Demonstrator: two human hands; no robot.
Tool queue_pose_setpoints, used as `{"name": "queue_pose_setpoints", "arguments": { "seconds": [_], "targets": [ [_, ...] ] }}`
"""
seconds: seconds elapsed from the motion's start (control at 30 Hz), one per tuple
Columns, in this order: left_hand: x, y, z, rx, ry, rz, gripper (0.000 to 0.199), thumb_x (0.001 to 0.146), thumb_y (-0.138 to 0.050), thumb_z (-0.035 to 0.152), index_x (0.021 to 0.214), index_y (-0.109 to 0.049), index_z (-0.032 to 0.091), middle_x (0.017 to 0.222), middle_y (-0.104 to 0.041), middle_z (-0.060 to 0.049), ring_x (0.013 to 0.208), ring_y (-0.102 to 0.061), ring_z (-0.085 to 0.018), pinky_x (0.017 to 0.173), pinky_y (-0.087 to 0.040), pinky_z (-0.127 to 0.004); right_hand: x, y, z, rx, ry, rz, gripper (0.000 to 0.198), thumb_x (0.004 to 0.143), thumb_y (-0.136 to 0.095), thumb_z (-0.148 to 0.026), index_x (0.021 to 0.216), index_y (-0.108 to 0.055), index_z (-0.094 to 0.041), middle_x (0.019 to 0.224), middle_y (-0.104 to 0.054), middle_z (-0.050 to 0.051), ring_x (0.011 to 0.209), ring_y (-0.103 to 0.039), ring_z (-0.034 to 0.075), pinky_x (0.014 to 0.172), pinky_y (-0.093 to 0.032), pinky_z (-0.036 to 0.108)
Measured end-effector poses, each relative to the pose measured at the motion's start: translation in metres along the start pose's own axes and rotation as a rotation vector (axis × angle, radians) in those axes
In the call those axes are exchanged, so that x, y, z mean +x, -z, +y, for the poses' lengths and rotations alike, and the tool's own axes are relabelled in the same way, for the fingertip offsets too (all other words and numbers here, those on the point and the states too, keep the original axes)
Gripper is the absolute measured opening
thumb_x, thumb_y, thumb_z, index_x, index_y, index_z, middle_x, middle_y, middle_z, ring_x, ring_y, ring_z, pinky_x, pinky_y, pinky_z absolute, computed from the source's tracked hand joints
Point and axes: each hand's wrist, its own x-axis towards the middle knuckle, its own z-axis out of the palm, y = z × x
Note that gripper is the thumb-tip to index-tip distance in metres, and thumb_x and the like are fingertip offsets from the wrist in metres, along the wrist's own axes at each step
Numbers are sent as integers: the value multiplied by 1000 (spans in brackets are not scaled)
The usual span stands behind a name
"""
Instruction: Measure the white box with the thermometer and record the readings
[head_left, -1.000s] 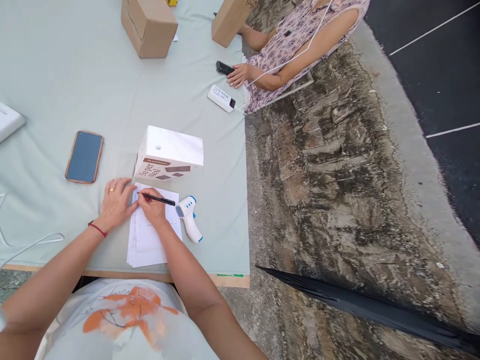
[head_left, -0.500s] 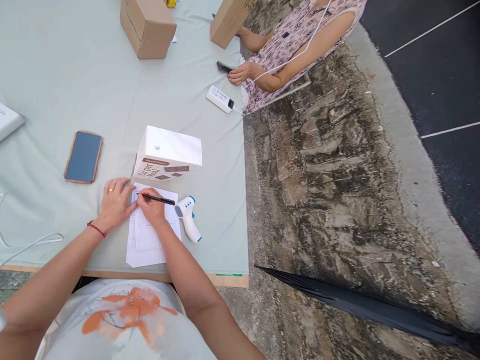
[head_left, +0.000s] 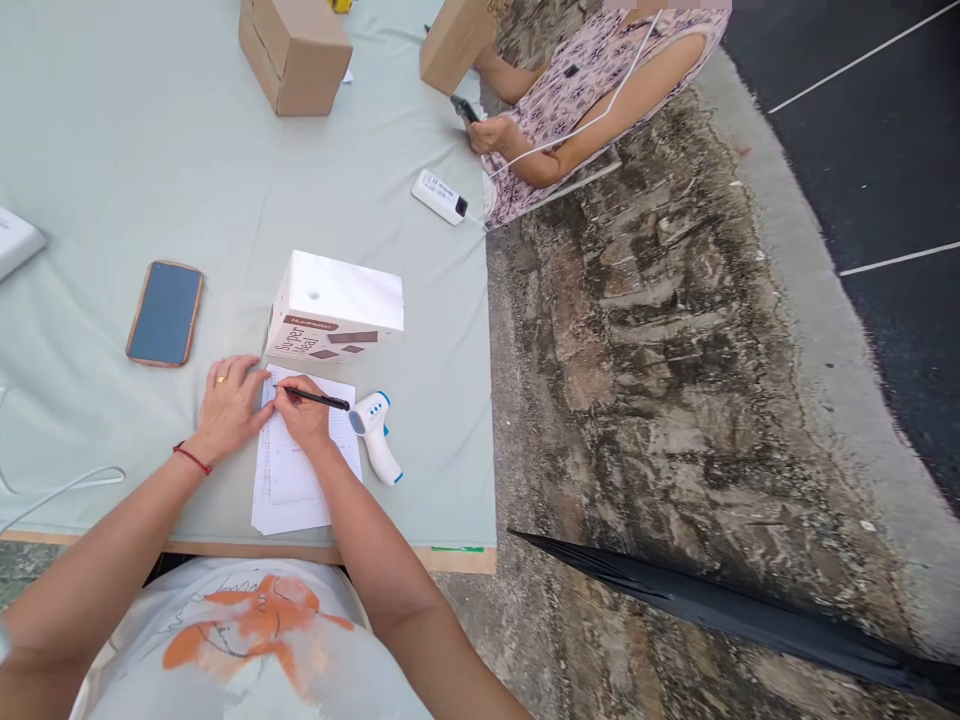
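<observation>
A black pen [head_left: 319, 398] is pinched in my right hand [head_left: 303, 415], its tip at the upper left of a stack of printed paper sheets [head_left: 292, 490]. My left hand [head_left: 234, 408] lies flat with fingers stretched out, its thumb and fingertips at the sheets' left edge. Just beyond the paper stands a white box [head_left: 343, 295] with brown print. A white and blue infrared thermometer [head_left: 377, 440] rests right of the sheets, close to the pen's back end. Left of the box lies a phone [head_left: 165, 313] with a dark screen and brown case.
Another person in a patterned garment [head_left: 577, 90] sits at the table's right side, holding a phone [head_left: 464, 108]. Near them lies a white device [head_left: 439, 197] with a cable. Cardboard boxes [head_left: 311, 70] stand at the back. A white cable [head_left: 90, 478] lies at left.
The other person's hand has raised and tilted their phone, moving it slightly up and to the right. My own hands and the pen look almost unmoved.
</observation>
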Motion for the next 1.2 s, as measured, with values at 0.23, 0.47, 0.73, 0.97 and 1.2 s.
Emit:
{"name": "queue_pose_setpoints", "arguments": {
  "seconds": [0.23,0.47,0.73,0.97,1.2],
  "targets": [
    [-1,-1,-1,19,-27,17,33,91,-55,35,117,-63,15,132,-56,-16,127,-47,-32,114,-31,-54,0,0,-1,-1,-4,-6,13,84,-53,-29,79,-62,-20,74,-61,0,65,-54,16,66,-47,29],
    [0,0,-1,8,-6,-7,33,92,-55,36,116,-63,16,132,-56,-16,127,-47,-33,114,-32,-54,0,0,-1,-49,-61,-24,14,82,-51,-30,79,-61,-20,75,-60,1,67,-55,16,68,-49,29],
    [0,-1,-2,1,2,-7,32,92,-55,35,117,-62,16,133,-55,-16,128,-46,-33,114,-31,-55,0,0,-1,-26,-80,17,14,82,-50,-30,77,-60,-20,74,-60,1,66,-54,16,65,-48,29],
    [0,-1,-2,9,-16,6,33,92,-54,36,117,-62,15,132,-56,-16,128,-47,-33,114,-31,-54,0,-1,1,-53,-45,29,15,83,-50,-29,77,-60,-20,73,-59,1,65,-53,16,65,-48,30],
    [0,-1,-2,12,-11,1,32,92,-55,36,116,-63,16,132,-56,-16,127,-47,-33,113,-32,-54,-1,1,2,-46,-81,-7,14,82,-51,-30,79,-61,-21,75,-61,1,68,-55,17,67,-49,30]
  ]
}}
